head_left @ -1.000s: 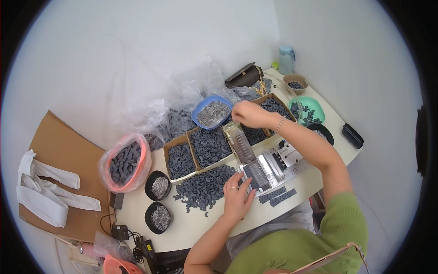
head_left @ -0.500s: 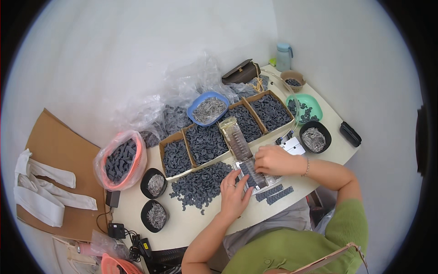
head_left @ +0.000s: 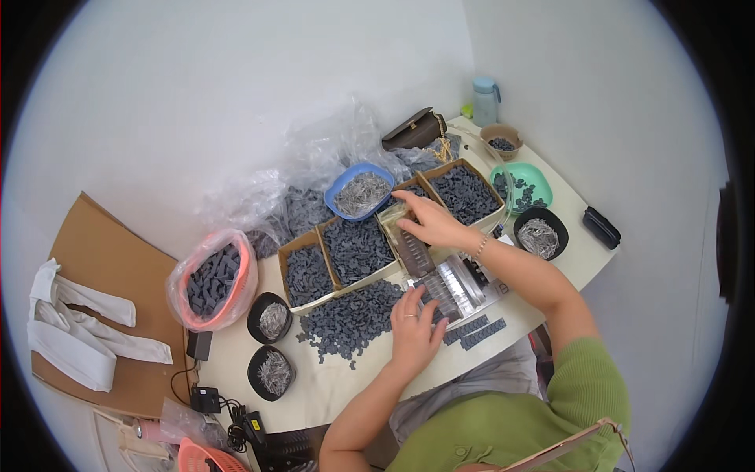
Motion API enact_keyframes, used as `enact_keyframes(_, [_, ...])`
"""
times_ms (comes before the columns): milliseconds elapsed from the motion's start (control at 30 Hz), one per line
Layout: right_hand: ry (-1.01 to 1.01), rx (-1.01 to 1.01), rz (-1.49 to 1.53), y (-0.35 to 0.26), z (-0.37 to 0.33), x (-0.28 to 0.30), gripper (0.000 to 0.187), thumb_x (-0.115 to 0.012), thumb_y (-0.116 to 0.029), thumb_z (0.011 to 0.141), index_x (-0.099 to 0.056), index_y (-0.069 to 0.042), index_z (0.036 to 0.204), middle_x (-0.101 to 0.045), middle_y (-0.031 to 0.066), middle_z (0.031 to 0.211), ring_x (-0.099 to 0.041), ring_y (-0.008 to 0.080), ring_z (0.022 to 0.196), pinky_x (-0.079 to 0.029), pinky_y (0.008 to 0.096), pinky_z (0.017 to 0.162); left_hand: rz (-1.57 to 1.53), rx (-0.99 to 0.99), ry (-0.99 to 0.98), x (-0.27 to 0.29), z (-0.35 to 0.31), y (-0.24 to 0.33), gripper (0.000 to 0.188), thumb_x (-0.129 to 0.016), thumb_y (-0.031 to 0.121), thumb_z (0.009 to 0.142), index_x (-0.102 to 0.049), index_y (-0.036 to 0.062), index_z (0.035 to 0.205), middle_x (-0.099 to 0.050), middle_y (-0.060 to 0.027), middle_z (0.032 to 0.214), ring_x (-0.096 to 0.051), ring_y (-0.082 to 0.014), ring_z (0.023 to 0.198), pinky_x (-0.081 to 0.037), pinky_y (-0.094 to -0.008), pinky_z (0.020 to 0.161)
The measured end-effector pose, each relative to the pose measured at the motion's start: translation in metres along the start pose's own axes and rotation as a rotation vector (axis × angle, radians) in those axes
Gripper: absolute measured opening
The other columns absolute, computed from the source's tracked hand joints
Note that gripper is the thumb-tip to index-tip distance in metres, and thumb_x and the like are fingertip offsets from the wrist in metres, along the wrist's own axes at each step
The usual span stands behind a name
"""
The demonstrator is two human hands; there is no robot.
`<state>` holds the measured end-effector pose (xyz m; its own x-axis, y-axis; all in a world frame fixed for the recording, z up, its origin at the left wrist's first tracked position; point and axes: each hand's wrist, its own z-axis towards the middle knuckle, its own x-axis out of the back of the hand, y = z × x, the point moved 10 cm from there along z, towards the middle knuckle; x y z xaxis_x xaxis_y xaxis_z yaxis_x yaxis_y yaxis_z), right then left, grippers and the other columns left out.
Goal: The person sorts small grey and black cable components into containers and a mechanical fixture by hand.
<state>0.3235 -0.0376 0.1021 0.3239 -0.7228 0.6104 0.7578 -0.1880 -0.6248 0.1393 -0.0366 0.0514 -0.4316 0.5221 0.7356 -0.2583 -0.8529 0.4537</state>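
Observation:
A small fixture with ribbed grey rows (head_left: 442, 296) sits at the table's near edge, its clear hinged cover (head_left: 414, 256) tilted up on the far side. My left hand (head_left: 414, 334) rests with spread fingers on the fixture's left edge. Reaching over it, my right hand (head_left: 436, 223) grips the cover's far end between thumb and fingers. Beside the rows, a shiny silver rounded part (head_left: 462, 283) shows on the fixture. Short dark grey toothed strips (head_left: 481, 333) lie just in front. A loose heap of small grey pieces (head_left: 346, 321) spreads left of my left hand.
Behind the fixture stands a divided cardboard box (head_left: 346, 275) of grey pieces, with a blue tray (head_left: 340, 212) of metal pins on it. Black bowls (head_left: 259, 377) of pins, a pink basket (head_left: 250, 279), a green tray (head_left: 543, 177) and a black case (head_left: 602, 228) stand around.
My right hand has moved from the ribbed rows up and away to the far end of the clear cover. The silver rounded part is now in sight. My left hand stays by the fixture.

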Motion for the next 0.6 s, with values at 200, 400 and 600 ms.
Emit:
enact_keyframes(200, [0.096, 0.668, -0.419, -0.114, -0.101, 0.034, 0.031, -0.068, -0.021, 0.079, -0.062, -0.012, 0.108, -0.061, -0.0001, 0.085, -0.056, 0.0188, 0.089, -0.044, 0.0313, 0.074, -0.125, 0.056, 0.345, 0.059, -0.008, -0.014, 0.036, -0.062, 0.004, 0.079, -0.053, 0.0010, 0.114, -0.042, -0.0211, 0.135, -0.033, -0.0400, 0.129, -0.022, -0.0492, 0.106])
enact_keyframes(400, [-0.123, 0.686, -0.543, -0.124, -0.188, -0.005, 0.027, -0.059, -0.014, 0.076, -0.064, -0.006, 0.102, -0.065, 0.0075, 0.103, -0.060, 0.0176, 0.097, -0.048, 0.0273, 0.083, -0.176, 0.089, 0.378, 0.065, -0.012, -0.021, 0.036, -0.059, 0.002, 0.080, -0.051, 0.0010, 0.116, -0.041, -0.0212, 0.136, -0.033, -0.0395, 0.129, -0.021, -0.0493, 0.107])
enact_keyframes(600, [-0.147, 0.709, -0.667, -0.136, -0.192, -0.010, 0.029, -0.059, -0.013, 0.076, -0.064, -0.003, 0.102, -0.065, 0.0100, 0.103, -0.061, 0.0168, 0.094, -0.049, 0.0249, 0.080, -0.173, 0.106, 0.332, 0.059, -0.015, -0.024, 0.035, -0.058, 0.003, 0.082, -0.051, 0.0001, 0.116, -0.041, -0.0204, 0.136, -0.033, -0.0388, 0.130, -0.021, -0.0489, 0.107])
